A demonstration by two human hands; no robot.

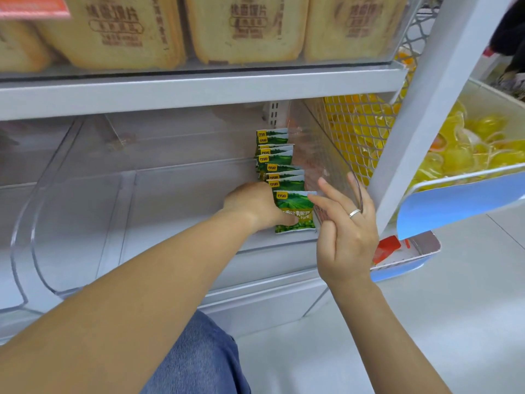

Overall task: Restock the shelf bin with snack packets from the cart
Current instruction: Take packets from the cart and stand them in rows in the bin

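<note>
A row of several green snack packets (279, 163) stands upright along the right side of a clear plastic shelf bin (170, 200). My left hand (252, 204) reaches into the bin and grips the front green packet (295, 210), thumb across its lower face. My right hand (348, 228) is at the bin's right wall, fingers straight and spread, fingertips touching the front packet's right edge. A ring shows on one of its fingers. The cart is out of view.
The shelf above holds large tan bread-slice packs (241, 27) behind a clear front. To the right, past a white upright post (431, 109), a bin of yellow jelly cups (466, 149) sticks out with a blue front lip. A low tray (403, 254) sits underneath.
</note>
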